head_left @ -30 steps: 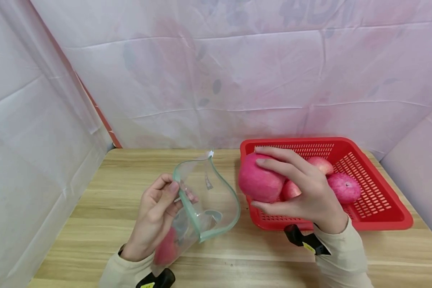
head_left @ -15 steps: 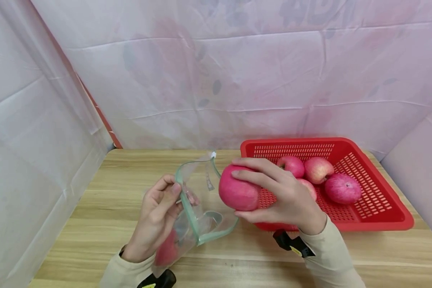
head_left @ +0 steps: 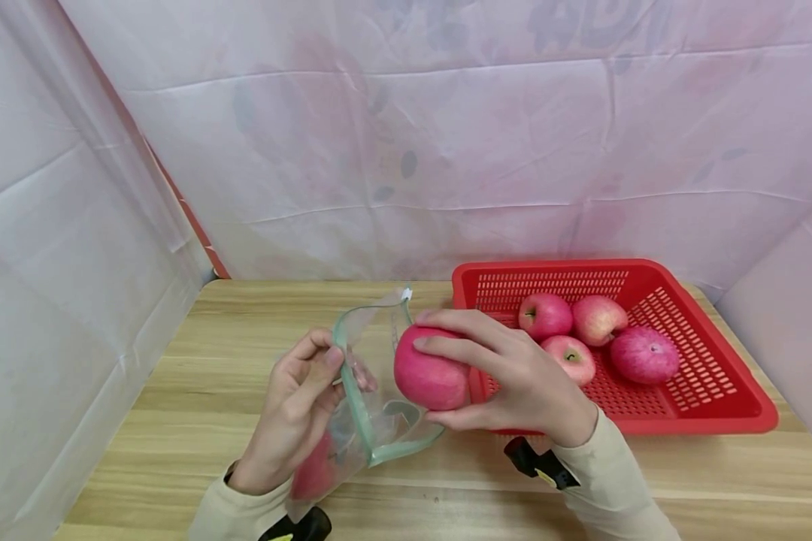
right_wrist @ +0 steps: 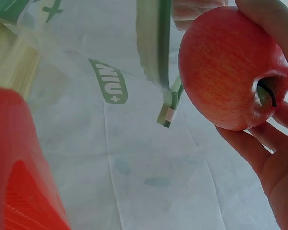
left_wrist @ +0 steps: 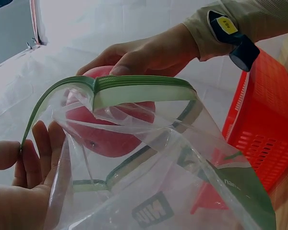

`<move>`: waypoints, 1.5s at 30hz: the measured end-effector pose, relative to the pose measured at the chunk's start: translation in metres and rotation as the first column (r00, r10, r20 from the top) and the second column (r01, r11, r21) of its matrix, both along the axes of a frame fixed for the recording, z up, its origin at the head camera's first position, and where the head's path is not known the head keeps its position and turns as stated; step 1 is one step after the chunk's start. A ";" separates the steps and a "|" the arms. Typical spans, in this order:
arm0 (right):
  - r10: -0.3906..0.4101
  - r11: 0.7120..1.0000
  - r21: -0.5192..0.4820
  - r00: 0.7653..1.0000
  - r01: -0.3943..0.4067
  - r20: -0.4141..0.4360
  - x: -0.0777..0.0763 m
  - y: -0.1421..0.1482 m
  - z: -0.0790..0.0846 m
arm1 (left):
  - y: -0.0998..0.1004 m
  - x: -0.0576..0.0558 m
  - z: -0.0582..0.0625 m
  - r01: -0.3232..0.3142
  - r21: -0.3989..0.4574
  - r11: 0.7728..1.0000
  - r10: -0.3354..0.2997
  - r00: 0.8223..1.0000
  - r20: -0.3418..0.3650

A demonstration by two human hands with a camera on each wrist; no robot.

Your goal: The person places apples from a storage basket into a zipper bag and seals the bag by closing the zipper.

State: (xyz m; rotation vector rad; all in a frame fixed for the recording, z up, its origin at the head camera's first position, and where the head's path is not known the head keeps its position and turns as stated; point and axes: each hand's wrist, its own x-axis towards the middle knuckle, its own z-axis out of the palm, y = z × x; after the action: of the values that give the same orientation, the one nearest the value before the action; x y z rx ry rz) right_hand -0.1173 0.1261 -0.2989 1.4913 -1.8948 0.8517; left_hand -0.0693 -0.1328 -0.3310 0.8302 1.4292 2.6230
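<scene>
My left hand (head_left: 287, 413) pinches the green zip edge of a clear zip bag (left_wrist: 153, 211) between thumb and fingers, and the mouth of the bag gapes. A red shape (head_left: 314, 469) shows through the plastic low in the bag. My right hand (head_left: 524, 379) grips a large red apple (head_left: 428, 368) by its sides, right at the bag's mouth. In the right wrist view, the stem hollow of that apple (right_wrist: 225, 67) faces the palm. The left wrist view shows it behind the plastic, just past the zip strip (left_wrist: 139, 82).
A red slotted basket (head_left: 710, 426) stands on the wooden table (head_left: 196, 376) at the right. Several apples lie in it, among them a darker one (head_left: 644, 355). Pale printed cloth (head_left: 406, 158) hangs along the table's back and sides.
My right hand has carried the apple leftward and slightly down from over the basket to the bag's mouth, uncovering the other apples. My left hand keeps its pinch and barely shifts.
</scene>
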 end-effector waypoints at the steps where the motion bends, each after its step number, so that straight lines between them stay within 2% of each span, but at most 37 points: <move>1: 0.003 1.000 0.004 1.000 -0.003 0.002 0.000 -0.001 0.000 | 0.000 0.000 0.000 -0.001 0.001 1.000 0.001 1.000 0.000; 20: -0.063 0.991 0.118 0.998 0.060 0.028 0.003 -0.002 -0.003 | 0.000 0.003 0.001 0.001 0.011 1.000 -0.001 1.000 0.012; 30: -0.084 0.987 0.144 0.995 0.077 0.048 0.001 -0.004 -0.005 | 0.000 0.002 0.003 -0.010 -0.027 1.000 0.010 1.000 0.027; 33: -0.063 0.991 0.119 0.997 0.058 0.039 0.000 -0.005 -0.005 | 0.001 0.002 0.003 -0.005 -0.024 1.000 0.006 1.000 0.026; 39: 0.012 1.000 0.014 0.999 -0.011 -0.042 -0.004 -0.007 -0.003 | 0.003 0.001 0.001 0.010 -0.022 1.000 -0.009 0.999 0.041; 45: -0.019 1.000 -0.003 0.999 0.019 -0.037 -0.006 -0.004 -0.003 | 0.000 -0.001 0.000 0.029 0.032 0.999 -0.029 0.999 0.015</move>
State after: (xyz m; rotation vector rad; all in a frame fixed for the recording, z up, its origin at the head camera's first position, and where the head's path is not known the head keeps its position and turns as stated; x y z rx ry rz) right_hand -0.1236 0.1223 -0.3022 1.4755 -1.8772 0.8125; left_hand -0.0699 -0.1331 -0.3312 0.8254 1.3643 2.6315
